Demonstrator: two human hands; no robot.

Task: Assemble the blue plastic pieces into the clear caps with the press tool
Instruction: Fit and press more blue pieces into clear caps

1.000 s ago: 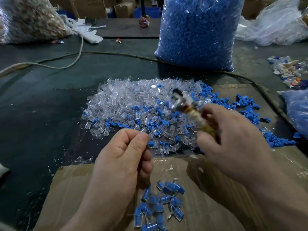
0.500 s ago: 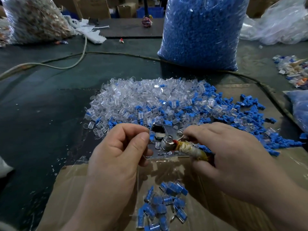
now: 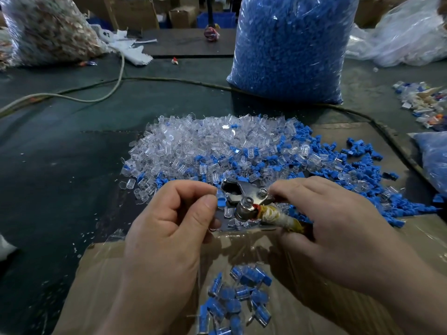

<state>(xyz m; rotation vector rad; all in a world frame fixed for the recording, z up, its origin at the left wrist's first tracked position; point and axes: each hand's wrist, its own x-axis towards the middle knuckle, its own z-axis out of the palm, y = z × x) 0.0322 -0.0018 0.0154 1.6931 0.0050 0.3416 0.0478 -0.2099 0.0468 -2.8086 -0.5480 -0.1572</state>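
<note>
Countless clear caps (image 3: 205, 146) litter a dark tabletop (image 3: 60, 170).

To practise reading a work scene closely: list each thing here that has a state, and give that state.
press tool: held up, head at the blue piece.
left hand: pinches the blue piece.
right hand: grips the tool's wrapped handle.
bag of blue pieces: upright, packed.
assembled caps: heaped on the cardboard.
clear caps: loose pile, mixed with blue pieces.
</note>
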